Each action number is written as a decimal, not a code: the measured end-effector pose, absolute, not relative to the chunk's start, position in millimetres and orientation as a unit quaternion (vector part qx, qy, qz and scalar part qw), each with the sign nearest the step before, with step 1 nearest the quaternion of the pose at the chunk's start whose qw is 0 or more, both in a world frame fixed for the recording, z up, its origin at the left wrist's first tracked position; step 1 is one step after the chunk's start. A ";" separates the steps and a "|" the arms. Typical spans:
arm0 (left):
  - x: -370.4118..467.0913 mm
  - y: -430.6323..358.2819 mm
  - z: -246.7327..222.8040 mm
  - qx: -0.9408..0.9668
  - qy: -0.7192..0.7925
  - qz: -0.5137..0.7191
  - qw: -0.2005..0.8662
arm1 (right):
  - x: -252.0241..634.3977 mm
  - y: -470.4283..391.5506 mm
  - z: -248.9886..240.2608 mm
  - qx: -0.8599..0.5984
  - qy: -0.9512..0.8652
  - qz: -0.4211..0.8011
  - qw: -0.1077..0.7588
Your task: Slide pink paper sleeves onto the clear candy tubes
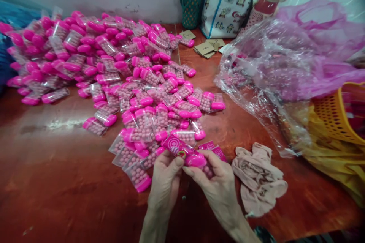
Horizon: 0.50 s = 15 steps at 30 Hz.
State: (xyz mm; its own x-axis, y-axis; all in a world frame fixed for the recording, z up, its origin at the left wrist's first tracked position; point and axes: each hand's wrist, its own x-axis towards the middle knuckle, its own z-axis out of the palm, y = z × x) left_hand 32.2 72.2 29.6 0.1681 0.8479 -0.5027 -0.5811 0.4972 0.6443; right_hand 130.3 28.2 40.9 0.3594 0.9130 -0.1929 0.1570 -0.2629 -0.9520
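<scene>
Low over the table's near middle, my left hand [165,178] pinches a magenta printed sleeve label [173,145] between thumb and fingers. Beside it, my right hand [218,182] is closed round a small clear container with a bright pink cap [196,159] and pink balls inside. Label and container touch; whether the container is partly inside the sleeve, I cannot tell. More magenta labels [218,152] show just behind my right fingers. Near my left hand, several filled containers [137,172] lie in a row, joining a large heap of the same containers [108,57].
A crumpled pale pair of gloves or cloth [259,178] lies right of my right hand. Clear and pink plastic bags [273,57], a yellow basket [327,117] and a yellow bag [322,155] fill the right side. Cardboard pieces [205,48], a white bag [225,3] and a bottle [266,2] stand behind.
</scene>
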 end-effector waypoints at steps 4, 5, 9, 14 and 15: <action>35.4 69.8 32.2 0.125 0.445 0.447 0.766 | 130.4 28.1 42.3 -0.670 -0.406 0.427 0.451; 36.5 69.4 32.2 0.115 0.452 0.453 0.760 | 129.8 27.7 42.0 -0.671 -0.404 0.429 0.450; 41.3 66.0 30.9 0.089 0.465 0.468 0.747 | 124.9 23.8 38.1 -0.665 -0.376 0.453 0.459; 46.2 61.2 29.8 0.079 0.455 0.473 0.750 | 123.0 22.4 36.9 -0.645 -0.350 0.484 0.476; 47.1 61.0 29.6 0.079 0.452 0.473 0.752 | 123.2 23.2 37.9 -0.658 -0.362 0.459 0.474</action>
State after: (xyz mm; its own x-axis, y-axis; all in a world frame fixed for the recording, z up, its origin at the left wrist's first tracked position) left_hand 47.1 61.0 29.6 0.1441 0.7834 -0.6046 -0.6407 0.5395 0.5463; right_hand 123.2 23.2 37.9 0.3172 0.9118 -0.2609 0.0411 -0.2880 -0.9567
